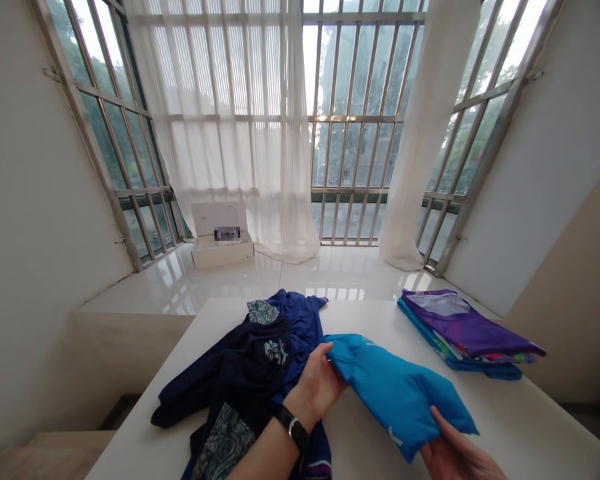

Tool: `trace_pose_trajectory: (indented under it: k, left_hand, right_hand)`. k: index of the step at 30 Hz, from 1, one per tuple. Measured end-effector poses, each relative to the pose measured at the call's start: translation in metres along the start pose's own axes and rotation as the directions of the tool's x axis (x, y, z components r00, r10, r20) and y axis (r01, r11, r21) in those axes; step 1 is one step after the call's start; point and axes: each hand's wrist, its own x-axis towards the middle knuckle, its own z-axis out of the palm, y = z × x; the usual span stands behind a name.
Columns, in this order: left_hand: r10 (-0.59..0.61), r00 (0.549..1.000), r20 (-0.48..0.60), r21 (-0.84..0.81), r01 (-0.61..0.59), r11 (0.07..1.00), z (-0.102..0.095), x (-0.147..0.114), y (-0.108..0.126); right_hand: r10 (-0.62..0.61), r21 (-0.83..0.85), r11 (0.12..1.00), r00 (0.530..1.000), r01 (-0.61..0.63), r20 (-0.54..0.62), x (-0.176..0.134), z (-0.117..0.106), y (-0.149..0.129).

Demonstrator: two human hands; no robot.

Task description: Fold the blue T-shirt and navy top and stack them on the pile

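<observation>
A bright blue folded garment (395, 383) is held between my two hands, just above the white table. My left hand (325, 380), with a black watch on the wrist, grips its left end, thumb on top. At the lower right corner my right hand (453, 450) pinches it, thumb over the cloth and fingers beneath. Left of it lie a dark navy garment (230, 363) with patterned patches and a royal blue garment (303, 327), loosely heaped and partly behind my left forearm. A stack of folded clothes (473, 330), purple on top, rests at the table's right side.
The white table (365, 440) meets a glossy window sill (340, 270) at its far side. An open white box (223, 250) stands on the sill by the sheer curtain (230, 120). Barred windows and walls close in both sides.
</observation>
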Motion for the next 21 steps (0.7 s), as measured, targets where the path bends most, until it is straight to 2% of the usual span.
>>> trace_pose_trajectory:
  k: [3,5,8,11,14,17,19,21]
  left_hand:
    - [-0.067,0.996,-0.057,0.110,0.073,0.991,-0.009,0.004,-0.005]
    - [-0.095,0.993,-0.063,0.143,0.103,0.984,-0.012,0.005,-0.007]
    - [-0.072,0.991,-0.109,0.150,0.089,0.985,-0.013,0.005,-0.006]
    - [-0.044,0.984,-0.173,0.144,0.069,0.987,-0.011,0.004,-0.004]
    - [-0.039,0.982,-0.184,0.133,0.064,0.989,-0.009,0.003,0.000]
    - [-0.026,0.981,-0.193,0.137,0.053,0.989,-0.007,0.001,0.002]
    - [-0.014,0.980,-0.197,0.139,0.042,0.989,-0.007,0.001,0.002]
    - [-0.001,0.982,-0.190,0.137,0.028,0.990,-0.007,0.001,0.002]
  right_hand:
    - [-0.027,0.054,0.998,0.995,0.032,-0.092,-0.003,-0.004,-0.015]
    - [-0.058,0.071,0.995,0.992,0.066,-0.109,-0.003,-0.001,-0.026]
    - [-0.057,0.084,0.995,0.997,0.062,-0.057,0.002,0.013,-0.044]
    - [-0.052,0.050,0.997,0.998,0.053,-0.018,0.022,0.033,-0.070]
    - [-0.113,-0.042,0.993,0.994,0.113,-0.004,0.051,0.055,-0.113]
    - [-0.224,-0.099,0.970,0.974,0.222,-0.011,0.079,0.072,-0.169]
    - [-0.340,-0.110,0.936,0.940,0.334,-0.040,0.093,0.070,-0.205]
    - [-0.412,-0.128,0.907,0.909,0.401,-0.067,0.103,0.052,-0.229]
